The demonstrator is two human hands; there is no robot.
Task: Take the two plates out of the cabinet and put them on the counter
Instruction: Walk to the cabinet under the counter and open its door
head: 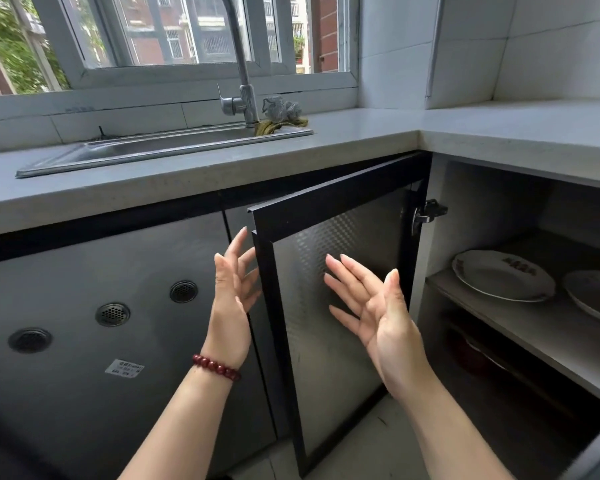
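Two white plates lie side by side on the cabinet's middle shelf (520,327) at the right: one patterned plate (503,275) and a second plate (593,296) cut off by the frame's edge. The black-framed cabinet door (329,296) stands swung open. My left hand (234,285), with a red bead bracelet on the wrist, is held up by the door's outer edge with fingers spread. In front of the door's inner face my right hand (371,310) is raised, palm up and fingers straight. Neither hand holds anything.
The grey counter (361,133) runs along the window and turns the corner at the right. A steel sink (160,150) with a tap (243,98) and a scrub cloth (281,112) is set in it. Dark objects lie on the cabinet's lower shelf (478,355).
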